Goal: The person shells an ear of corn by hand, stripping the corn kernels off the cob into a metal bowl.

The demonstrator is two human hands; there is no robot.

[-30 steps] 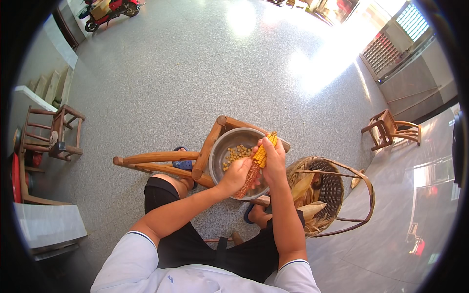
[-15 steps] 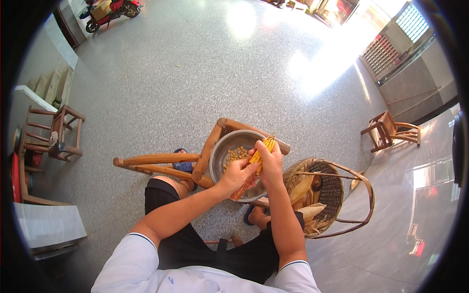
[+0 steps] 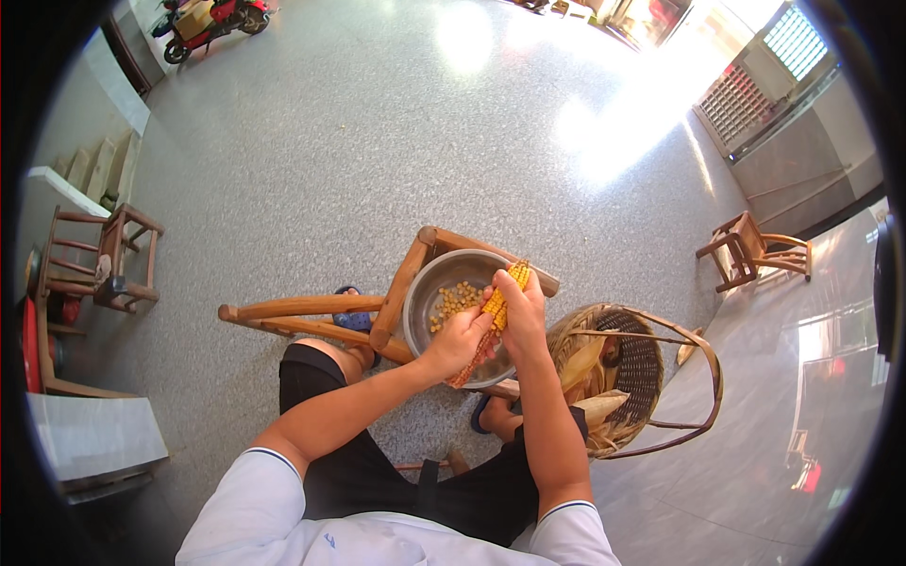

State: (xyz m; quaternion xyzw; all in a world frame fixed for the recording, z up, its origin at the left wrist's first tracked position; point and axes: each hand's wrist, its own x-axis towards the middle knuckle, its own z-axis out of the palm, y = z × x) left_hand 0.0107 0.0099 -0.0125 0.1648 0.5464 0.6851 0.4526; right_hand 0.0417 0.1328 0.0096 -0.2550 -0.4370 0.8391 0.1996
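Cob (image 3: 496,306), partly stripped: clamped in left hand (image 3: 461,341) and right hand (image 3: 523,313), close together. Basin (image 3: 421,304), kernels (image 3: 459,298) inside: beneath both. Basket (image 3: 644,370), husks (image 3: 602,407) inside: right of them.

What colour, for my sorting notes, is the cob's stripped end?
The stripped end is reddish-brown, best in the head view.

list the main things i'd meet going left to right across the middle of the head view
Dark wooden chair → blue slipper on the left foot → loose corn kernels → right hand → woven basket → smaller wooden chair.
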